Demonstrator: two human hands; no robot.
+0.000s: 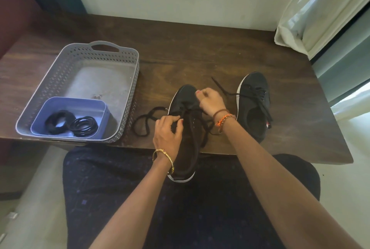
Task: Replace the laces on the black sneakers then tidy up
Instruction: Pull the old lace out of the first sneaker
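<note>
A dark wooden counter (180, 48) carries everything, and the grey perforated basket (128, 80) on its left part serves as the landmark. Right of the basket, a black sneaker (184, 96) lies with its toe on the wood and its heel hanging past the near edge. A loose black lace (144, 122) trails on the wood between the basket and that sneaker. Farther right of the basket, well apart from it, a second black sneaker (253, 104) rests wholly on the counter.
</note>
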